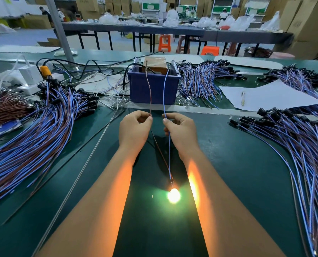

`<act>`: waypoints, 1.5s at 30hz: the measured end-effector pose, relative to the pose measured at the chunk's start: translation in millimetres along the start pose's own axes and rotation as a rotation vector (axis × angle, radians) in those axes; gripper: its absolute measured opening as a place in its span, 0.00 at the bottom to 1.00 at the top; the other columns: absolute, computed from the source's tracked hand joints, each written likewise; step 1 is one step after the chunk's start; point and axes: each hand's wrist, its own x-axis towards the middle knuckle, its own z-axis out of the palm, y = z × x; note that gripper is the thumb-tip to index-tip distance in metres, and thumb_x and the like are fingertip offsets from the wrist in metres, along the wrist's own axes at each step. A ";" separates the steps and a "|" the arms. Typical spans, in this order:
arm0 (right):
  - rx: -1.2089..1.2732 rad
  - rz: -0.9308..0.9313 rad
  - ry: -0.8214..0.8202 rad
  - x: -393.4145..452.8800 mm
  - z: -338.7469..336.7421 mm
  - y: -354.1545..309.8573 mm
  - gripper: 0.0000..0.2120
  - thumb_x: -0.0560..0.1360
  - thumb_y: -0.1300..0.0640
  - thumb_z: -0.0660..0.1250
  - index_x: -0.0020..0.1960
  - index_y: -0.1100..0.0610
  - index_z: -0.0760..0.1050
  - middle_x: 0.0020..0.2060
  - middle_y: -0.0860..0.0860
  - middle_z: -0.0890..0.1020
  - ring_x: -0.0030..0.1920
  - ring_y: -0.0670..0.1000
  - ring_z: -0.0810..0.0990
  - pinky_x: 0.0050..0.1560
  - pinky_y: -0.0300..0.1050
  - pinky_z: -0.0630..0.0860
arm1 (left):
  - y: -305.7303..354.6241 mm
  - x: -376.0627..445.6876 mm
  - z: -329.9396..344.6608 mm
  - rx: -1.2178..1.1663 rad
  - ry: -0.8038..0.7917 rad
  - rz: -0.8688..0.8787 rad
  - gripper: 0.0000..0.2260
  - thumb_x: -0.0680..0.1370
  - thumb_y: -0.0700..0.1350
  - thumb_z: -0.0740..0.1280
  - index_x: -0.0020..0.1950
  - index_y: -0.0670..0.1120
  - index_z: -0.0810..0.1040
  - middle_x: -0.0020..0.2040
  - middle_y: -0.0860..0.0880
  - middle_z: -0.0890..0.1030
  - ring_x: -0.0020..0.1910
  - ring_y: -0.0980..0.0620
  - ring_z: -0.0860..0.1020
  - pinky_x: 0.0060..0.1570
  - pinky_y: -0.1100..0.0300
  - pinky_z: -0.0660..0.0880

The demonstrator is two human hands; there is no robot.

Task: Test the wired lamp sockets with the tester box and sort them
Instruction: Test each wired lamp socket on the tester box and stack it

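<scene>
My left hand (134, 130) pinches the brown wire (148, 89) of one lamp socket, and my right hand (180, 132) pinches its blue wire (164, 89). Both wire ends reach up to the metal contacts on the blue tester box (152, 88). The two wires run back between my forearms to the socket (171, 182), whose bulb (173, 195) glows brightly above the green table and lights my forearms orange.
Large heaps of wired sockets lie at the left (39, 127), behind the box at the right (202, 80) and along the right edge (299, 138). A white paper sheet with a pen (243, 98) lies right of the box. Thin metal rods (91, 154) cross the mat.
</scene>
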 end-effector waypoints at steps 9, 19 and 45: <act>0.005 -0.001 0.004 0.0 -0.4 -0.1 0.13 0.76 0.63 0.68 0.42 0.46 0.79 0.27 0.43 0.77 0.29 0.41 0.75 0.39 0.44 0.79 | -0.2 -0.3 -0.8 -0.009 -0.005 0.000 0.04 0.76 0.45 0.69 0.48 0.49 0.83 0.39 0.55 0.82 0.41 0.55 0.81 0.43 0.59 0.77; 0.014 -0.002 -0.007 -0.9 -1.3 -2.2 0.08 0.76 0.63 0.68 0.45 0.50 0.80 0.28 0.43 0.78 0.30 0.41 0.76 0.39 0.40 0.78 | 2.4 -0.9 -1.1 -0.038 -0.028 -0.031 0.03 0.75 0.46 0.69 0.46 0.51 0.82 0.38 0.55 0.82 0.40 0.55 0.81 0.43 0.58 0.77; 0.448 0.032 -0.114 -6.4 -6.8 -11.2 0.08 0.81 0.60 0.61 0.50 0.58 0.79 0.33 0.50 0.84 0.31 0.45 0.80 0.38 0.35 0.76 | 16.1 -1.7 -11.3 -0.807 0.014 -0.351 0.09 0.78 0.39 0.69 0.39 0.46 0.75 0.30 0.51 0.78 0.28 0.60 0.77 0.31 0.68 0.75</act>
